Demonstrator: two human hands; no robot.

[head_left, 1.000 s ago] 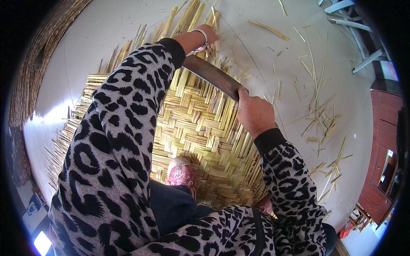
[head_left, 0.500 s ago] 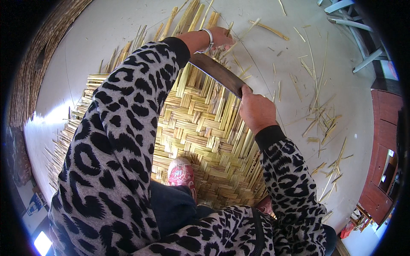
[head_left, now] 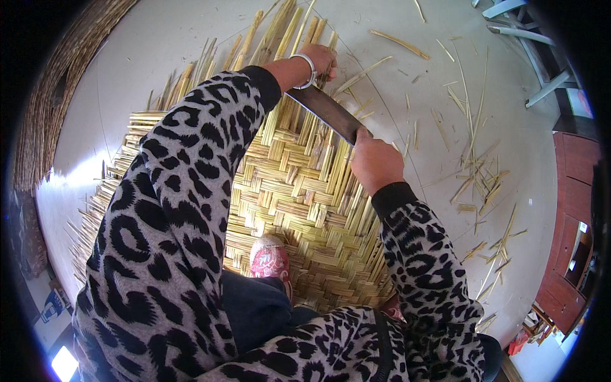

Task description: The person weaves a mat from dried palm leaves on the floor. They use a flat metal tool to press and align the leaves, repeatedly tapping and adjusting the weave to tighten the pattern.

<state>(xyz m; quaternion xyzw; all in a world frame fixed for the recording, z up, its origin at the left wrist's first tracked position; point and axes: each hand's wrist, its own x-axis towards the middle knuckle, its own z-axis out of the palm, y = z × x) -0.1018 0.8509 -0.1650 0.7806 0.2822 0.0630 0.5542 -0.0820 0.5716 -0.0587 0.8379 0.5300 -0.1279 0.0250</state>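
Mat: we see the woven reed mat (head_left: 305,210) at frame centre on the floor.
Right hand (head_left: 375,162): fist closed around the blade (head_left: 328,111) handle, centre right.
Left hand (head_left: 318,60): fingers curled, gripping loose reed strips (head_left: 286,28) at upper centre.

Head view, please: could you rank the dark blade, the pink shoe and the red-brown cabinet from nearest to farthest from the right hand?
From the right hand:
1. Dark blade: gripped by it, running up-left.
2. Pink shoe: below-left, on the woven mat.
3. Red-brown cabinet: far right edge.

Bare floor (head_left: 522,159) right w/ scattered strips (head_left: 477,172).
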